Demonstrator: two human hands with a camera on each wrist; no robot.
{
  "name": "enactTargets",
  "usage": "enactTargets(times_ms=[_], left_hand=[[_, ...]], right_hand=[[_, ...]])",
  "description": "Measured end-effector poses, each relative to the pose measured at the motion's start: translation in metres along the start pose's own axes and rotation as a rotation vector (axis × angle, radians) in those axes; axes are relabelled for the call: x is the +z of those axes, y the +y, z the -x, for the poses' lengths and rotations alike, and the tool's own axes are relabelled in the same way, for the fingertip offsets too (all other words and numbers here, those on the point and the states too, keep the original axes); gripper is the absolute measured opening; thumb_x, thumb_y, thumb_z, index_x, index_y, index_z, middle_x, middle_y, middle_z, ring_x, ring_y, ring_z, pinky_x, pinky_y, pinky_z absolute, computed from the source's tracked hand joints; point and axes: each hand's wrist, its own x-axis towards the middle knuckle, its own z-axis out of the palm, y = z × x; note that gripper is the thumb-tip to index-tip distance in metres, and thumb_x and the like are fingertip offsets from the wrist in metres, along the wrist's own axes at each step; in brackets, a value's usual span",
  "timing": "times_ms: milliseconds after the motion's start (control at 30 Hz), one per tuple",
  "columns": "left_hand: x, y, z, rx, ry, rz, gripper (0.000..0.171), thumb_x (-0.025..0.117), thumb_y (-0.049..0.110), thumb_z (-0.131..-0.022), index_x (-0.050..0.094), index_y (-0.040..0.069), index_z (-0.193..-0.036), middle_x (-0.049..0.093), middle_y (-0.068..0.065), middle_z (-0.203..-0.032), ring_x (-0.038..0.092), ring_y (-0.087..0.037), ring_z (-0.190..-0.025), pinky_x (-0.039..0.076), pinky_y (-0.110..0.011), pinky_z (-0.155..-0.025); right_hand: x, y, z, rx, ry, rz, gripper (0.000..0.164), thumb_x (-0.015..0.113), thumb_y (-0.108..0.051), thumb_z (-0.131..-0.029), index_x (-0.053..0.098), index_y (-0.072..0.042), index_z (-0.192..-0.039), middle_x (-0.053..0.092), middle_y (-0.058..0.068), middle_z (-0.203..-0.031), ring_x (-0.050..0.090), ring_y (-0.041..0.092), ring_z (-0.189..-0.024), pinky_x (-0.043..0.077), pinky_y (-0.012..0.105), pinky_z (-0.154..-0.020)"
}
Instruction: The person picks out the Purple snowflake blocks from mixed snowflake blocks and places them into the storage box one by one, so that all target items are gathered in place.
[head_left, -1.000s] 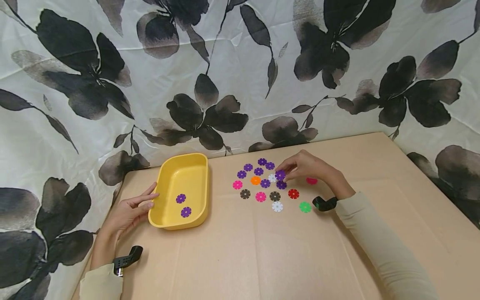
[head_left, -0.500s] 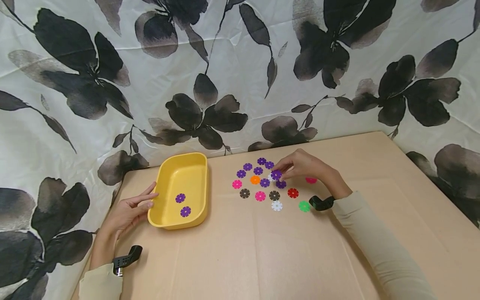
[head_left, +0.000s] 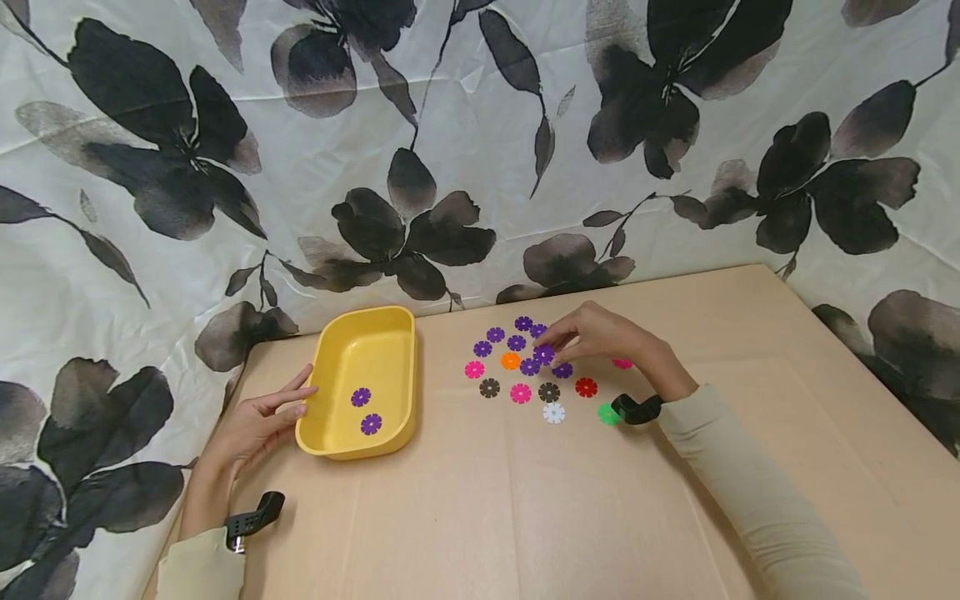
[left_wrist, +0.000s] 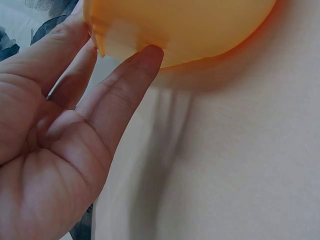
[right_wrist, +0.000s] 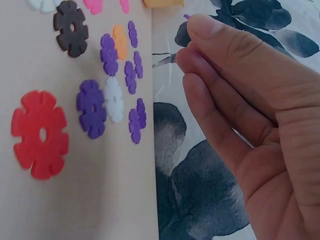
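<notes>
Floral cloth point(head_left: 480, 167), white with black blooms, fills the upper half of the head view and runs down its left edge. Pale wood-toned table point(head_left: 465, 517) below, far edge climbing toward the right.

Yellow tray point(head_left: 406, 375) left of centre, base down. Two purple notched discs point(head_left: 371, 424) lie flat in its lower part, apart from each other. My left hand point(head_left: 255, 429) is at the tray's left wall: fingers long and loosely spread, tips touching, not wrapped round. Presumably a steadying touch, to stop light plastic skidding.

Right of centre, my right hand point(head_left: 600, 332) is over the scatter, thumb and fingertips brought together on one purple disc point(head_left: 543, 356). Its face shows in the head view; the right wrist view gives only a purple sliver past my thumb. Edge grip, I judge, because the piece is so thin. Clearance below it: cannot tell.

Seven loose purple discs point(head_left: 517, 342) bunch toward the far edge, an orange disc point(head_left: 510, 361) among them. Nearer: dark grey disc point(head_left: 490, 387), red disc point(head_left: 586, 387), white disc point(head_left: 554, 412); green disc point(head_left: 606, 414) partly behind my black wrist device point(head_left: 637, 409). Mostly flat and single, which likely makes each easier to pinch.
</notes>
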Motion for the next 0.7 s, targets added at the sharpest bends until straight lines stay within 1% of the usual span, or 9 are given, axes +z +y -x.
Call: enactTargets(times_ms=[200,300,400,533,600,700], left_hand=[[0.0,-0.002,0.001,0.011,-0.007,0.016,0.053,0.068,0.014,-0.099,0.049,-0.003,-0.146,0.026,0.017,-0.164,0.053,0.016,-0.118,0.054,-0.026,-0.096],[0.0,-0.002,0.001,0.0,0.006,0.013,0.053,0.068,0.015,-0.098,0.05,-0.002,-0.146,0.028,0.019,-0.163,0.054,0.016,-0.118,0.054,-0.026,-0.096],[0.0,-0.002,0.002,-0.008,0.011,-0.006,0.054,0.069,0.017,-0.098,0.051,0.0,-0.146,0.028,0.019,-0.163,0.052,0.015,-0.122,0.053,-0.025,-0.097],[-0.001,-0.002,0.003,-0.01,0.01,-0.021,0.054,0.069,0.019,-0.098,0.051,0.0,-0.146,0.027,0.018,-0.163,0.049,0.011,-0.129,0.053,-0.024,-0.097],[-0.002,-0.003,0.003,-0.008,0.007,-0.03,0.054,0.069,0.019,-0.098,0.051,0.001,-0.146,0.027,0.018,-0.163,0.048,0.011,-0.129,0.053,-0.023,-0.097],[-0.002,-0.004,0.002,-0.008,0.011,-0.032,0.053,0.069,0.019,-0.098,0.052,0.001,-0.146,0.028,0.02,-0.162,0.051,0.015,-0.123,0.053,-0.023,-0.096]], right_hand=[[0.001,-0.012,-0.004,-0.004,0.011,-0.018,0.041,0.088,-0.014,-0.081,0.076,-0.008,-0.119,0.078,0.002,-0.106,0.074,0.015,-0.094,0.061,0.045,-0.088],[0.002,-0.016,-0.006,-0.014,0.006,-0.02,0.04,0.087,-0.013,-0.081,0.076,-0.006,-0.12,0.078,0.002,-0.107,0.074,0.016,-0.095,0.06,0.048,-0.089],[0.003,-0.022,-0.01,-0.017,0.003,-0.018,0.04,0.086,-0.012,-0.082,0.075,-0.006,-0.12,0.078,0.003,-0.108,0.074,0.016,-0.095,0.06,0.049,-0.09],[0.005,-0.029,-0.015,-0.015,0.004,-0.034,0.041,0.087,-0.014,-0.082,0.075,-0.007,-0.121,0.077,0.003,-0.108,0.073,0.016,-0.096,0.06,0.05,-0.09],[0.006,-0.031,-0.018,-0.028,0.007,-0.037,0.041,0.087,-0.015,-0.082,0.075,-0.007,-0.121,0.077,0.002,-0.108,0.073,0.017,-0.095,0.06,0.05,-0.09],[0.008,-0.034,-0.022,-0.056,0.012,-0.033,0.041,0.086,-0.016,-0.083,0.075,-0.007,-0.121,0.077,0.002,-0.107,0.074,0.021,-0.095,0.059,0.05,-0.09]])
